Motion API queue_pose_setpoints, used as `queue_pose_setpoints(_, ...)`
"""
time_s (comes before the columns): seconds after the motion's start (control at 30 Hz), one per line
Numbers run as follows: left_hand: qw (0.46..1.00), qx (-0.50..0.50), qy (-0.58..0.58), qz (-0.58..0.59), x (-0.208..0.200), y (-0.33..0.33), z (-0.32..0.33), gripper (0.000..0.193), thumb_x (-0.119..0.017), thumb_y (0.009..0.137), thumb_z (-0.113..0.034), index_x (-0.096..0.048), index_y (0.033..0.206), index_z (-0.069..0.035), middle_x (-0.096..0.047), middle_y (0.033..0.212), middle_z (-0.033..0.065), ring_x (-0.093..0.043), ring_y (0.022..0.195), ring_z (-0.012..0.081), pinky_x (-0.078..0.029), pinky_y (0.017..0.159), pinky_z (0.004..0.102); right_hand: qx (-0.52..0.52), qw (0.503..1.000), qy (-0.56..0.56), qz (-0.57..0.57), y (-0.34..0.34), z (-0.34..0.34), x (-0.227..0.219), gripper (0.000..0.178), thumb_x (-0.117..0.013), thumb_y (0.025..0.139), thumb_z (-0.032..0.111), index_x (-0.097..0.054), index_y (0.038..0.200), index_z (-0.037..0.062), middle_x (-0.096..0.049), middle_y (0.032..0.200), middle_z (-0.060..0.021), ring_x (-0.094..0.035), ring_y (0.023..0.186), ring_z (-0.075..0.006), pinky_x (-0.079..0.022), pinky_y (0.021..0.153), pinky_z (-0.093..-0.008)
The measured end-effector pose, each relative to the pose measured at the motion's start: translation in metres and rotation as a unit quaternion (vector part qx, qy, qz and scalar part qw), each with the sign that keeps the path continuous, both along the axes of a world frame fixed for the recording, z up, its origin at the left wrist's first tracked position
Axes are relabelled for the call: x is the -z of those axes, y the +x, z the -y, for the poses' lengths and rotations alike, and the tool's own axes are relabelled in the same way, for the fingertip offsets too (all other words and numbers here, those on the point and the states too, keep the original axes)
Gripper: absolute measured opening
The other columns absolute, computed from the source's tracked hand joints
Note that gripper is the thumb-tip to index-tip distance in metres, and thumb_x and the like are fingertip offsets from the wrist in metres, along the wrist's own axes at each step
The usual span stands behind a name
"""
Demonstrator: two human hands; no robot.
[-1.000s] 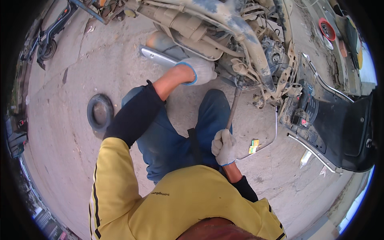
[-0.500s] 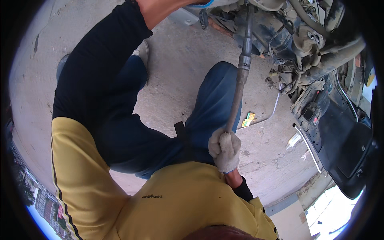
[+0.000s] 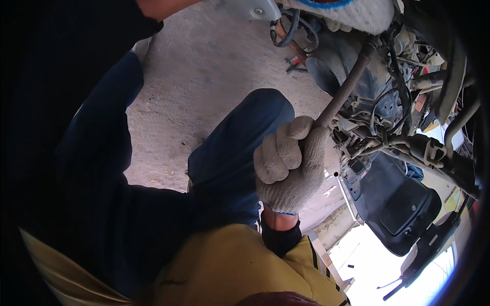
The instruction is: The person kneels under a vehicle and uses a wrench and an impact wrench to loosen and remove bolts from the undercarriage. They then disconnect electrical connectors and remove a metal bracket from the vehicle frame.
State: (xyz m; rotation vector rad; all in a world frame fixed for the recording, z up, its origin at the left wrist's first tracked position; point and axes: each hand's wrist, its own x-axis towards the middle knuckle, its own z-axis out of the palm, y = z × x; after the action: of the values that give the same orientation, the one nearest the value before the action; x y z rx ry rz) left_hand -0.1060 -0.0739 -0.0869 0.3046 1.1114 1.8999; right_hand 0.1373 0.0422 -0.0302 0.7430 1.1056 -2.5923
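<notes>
My right hand (image 3: 293,163), in a pale knitted work glove, is closed round the near end of a long metal wrench bar (image 3: 347,86). The bar slants up and right towards dirty vehicle parts (image 3: 380,92). At the top, my left hand (image 3: 352,14), in a similar glove with a blue cuff, lies over the bar's far end with its fingers curled under. Most of those fingers are cut off or covered, and whatever the bar fits onto is hidden beneath that hand.
Dark tubes, cables and a frame (image 3: 429,148) crowd the right side. Below them are a black panel (image 3: 403,204) and a bent pale rod (image 3: 349,201). A grey-white bracket (image 3: 252,9) juts in at the top. My bent knee (image 3: 265,107) stands over the concrete ground (image 3: 173,102).
My right hand has risen, and the bar's far end has shifted right in the picture, leaving it more slanted. My left hand now shows further right. The whole view has also shifted.
</notes>
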Motion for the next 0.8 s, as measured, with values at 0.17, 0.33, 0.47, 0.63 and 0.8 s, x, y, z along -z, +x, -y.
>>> queue_pose_setpoints(0.17, 0.999, -0.004, 0.002, -0.037, 0.012, 0.013, -0.002, 0.033, -0.054, 0.108, -0.023, -0.052, 0.078, -0.010, -0.038, 0.064, -0.0020, -0.037, 0.054, 0.0139, -0.030, 0.048, 0.0306, 0.011, 0.999, -0.045, -0.014, -0.025, 0.016, 0.002, 0.038, -0.041, 0.116, 0.040, -0.058, 0.118, 0.0066, -0.043, 0.073, 0.0022, -0.035, 0.051, -0.0082, -0.029, 0.041, -0.0244)
queue_pose_setpoints(0.33, 0.997, -0.043, -0.013, -0.061, 0.018, 0.023, 0.013, 0.031, -0.055, 0.108, -0.024, -0.054, 0.080, -0.010, -0.040, 0.066, -0.0013, -0.039, 0.056, 0.0143, -0.031, 0.050, 0.0315, 0.010, 0.998, -0.044, -0.039, -0.042, 0.037, 0.008, 0.041, -0.038, 0.118, 0.037, -0.058, 0.124, 0.0018, -0.046, 0.075, 0.0014, -0.038, 0.051, -0.0056, -0.028, 0.038, -0.0223)
queue_pose_setpoints(0.47, 0.997, 0.001, -0.002, -0.083, 0.023, 0.008, -0.011, 0.030, -0.055, 0.108, -0.025, -0.055, 0.082, -0.010, -0.041, 0.067, -0.0007, -0.040, 0.057, 0.0147, -0.033, 0.051, 0.0322, 0.060, 0.998, -0.019, -0.007, -0.049, 0.039, 0.005, 0.035, -0.041, 0.116, 0.043, -0.057, 0.117, 0.0115, -0.040, 0.072, 0.0028, -0.034, 0.053, -0.0101, -0.030, 0.043, -0.0267)
queue_pose_setpoints(0.63, 0.996, 0.012, -0.006, -0.084, 0.018, 0.018, -0.019, 0.028, -0.055, 0.108, -0.026, -0.056, 0.084, -0.010, -0.043, 0.068, 0.0000, -0.042, 0.058, 0.0151, -0.034, 0.052, 0.0331, 0.070, 0.996, 0.047, -0.007, -0.057, 0.037, 0.009, 0.034, -0.045, 0.115, 0.043, -0.058, 0.115, 0.0119, -0.039, 0.071, 0.0033, -0.033, 0.052, -0.0105, -0.029, 0.043, -0.0260)
queue_pose_setpoints(0.8, 0.996, -0.007, -0.016, -0.091, 0.012, 0.022, -0.014, 0.027, -0.055, 0.107, -0.027, -0.058, 0.086, -0.010, -0.045, 0.070, 0.0007, -0.044, 0.060, 0.0156, -0.036, 0.054, 0.0340, 0.045, 0.998, 0.034, -0.022, -0.056, 0.031, 0.010, 0.039, -0.038, 0.117, 0.041, -0.059, 0.121, 0.0085, -0.040, 0.073, 0.0038, -0.034, 0.054, -0.0082, -0.029, 0.042, -0.0233)
